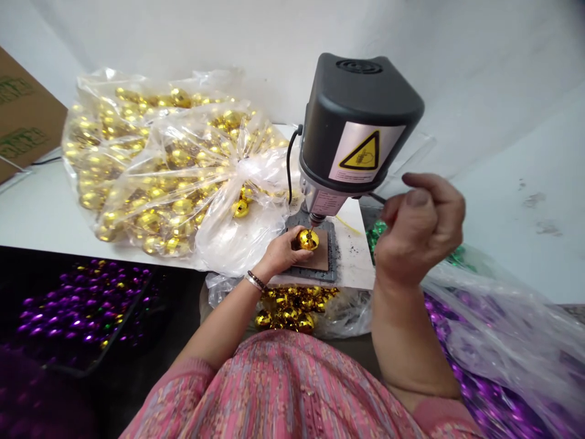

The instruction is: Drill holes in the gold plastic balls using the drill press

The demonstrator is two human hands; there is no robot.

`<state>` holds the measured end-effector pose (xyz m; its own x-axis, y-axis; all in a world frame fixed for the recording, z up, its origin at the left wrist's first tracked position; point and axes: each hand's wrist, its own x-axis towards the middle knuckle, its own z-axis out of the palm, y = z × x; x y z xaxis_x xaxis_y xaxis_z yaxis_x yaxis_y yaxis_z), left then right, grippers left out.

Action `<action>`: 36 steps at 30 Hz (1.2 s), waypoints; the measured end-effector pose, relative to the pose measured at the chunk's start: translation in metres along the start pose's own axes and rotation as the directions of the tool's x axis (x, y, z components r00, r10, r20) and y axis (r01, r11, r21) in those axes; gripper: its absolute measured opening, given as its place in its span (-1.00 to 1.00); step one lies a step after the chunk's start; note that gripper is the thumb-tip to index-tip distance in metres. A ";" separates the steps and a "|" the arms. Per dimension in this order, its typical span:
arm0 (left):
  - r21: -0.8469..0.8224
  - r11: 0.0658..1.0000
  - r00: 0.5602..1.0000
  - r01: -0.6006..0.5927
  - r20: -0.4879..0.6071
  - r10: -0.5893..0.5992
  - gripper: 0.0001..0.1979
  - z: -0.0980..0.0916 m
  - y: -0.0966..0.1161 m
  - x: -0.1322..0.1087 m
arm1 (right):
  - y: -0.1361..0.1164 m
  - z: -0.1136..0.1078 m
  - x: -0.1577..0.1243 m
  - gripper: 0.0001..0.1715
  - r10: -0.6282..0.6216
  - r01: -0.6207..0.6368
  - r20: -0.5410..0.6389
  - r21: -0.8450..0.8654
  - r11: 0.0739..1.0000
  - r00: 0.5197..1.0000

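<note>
A gold faceted ball (308, 239) sits on a brown board (320, 259) at the base of a small drill press (361, 122). My left hand (282, 251) closes round the ball's left side with thumb and fingers. Right above it, the drill chuck (314, 221) points down, the bit at or very near the top of the ball. Out to the right of the motor housing, my right hand (414, 228) is curled round the end of the press's dark lever (378, 198); most of its grip is hidden by the hand.
A clear bag of gold balls (150, 164) fills the table's left side. Another gold batch (292, 305) lies in plastic below the table edge. Purple balls (77, 311) are in a dark crate at lower left, more purple ones (484, 390) at right. A cardboard box (27, 116) stands far left.
</note>
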<state>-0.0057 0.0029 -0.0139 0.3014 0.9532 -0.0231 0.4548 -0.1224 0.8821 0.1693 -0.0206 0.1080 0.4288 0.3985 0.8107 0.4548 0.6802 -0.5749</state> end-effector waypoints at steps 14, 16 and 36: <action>0.010 1.000 0.989 0.030 -0.142 -0.028 -0.58 -0.081 -0.011 -0.026 | -0.009 0.007 0.014 -0.60 0.053 -0.054 0.010 0.071 0.996 0.999; 0.132 0.974 0.914 0.184 -0.389 -0.120 -0.57 -0.092 -0.017 -0.008 | -0.010 0.006 0.014 -0.59 0.060 -0.061 0.011 0.061 0.996 0.998; -0.680 0.720 0.988 0.141 0.055 -0.141 -0.46 -0.078 0.007 -0.032 | -0.011 0.005 0.018 -0.62 0.051 -0.054 0.051 0.055 0.997 0.997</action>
<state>-0.0772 -0.0068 0.0293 0.2798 0.9443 -0.1731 -0.2002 0.2337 0.9515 0.1682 -0.0181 0.1292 0.4110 0.4641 0.7847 0.3875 0.6902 -0.6111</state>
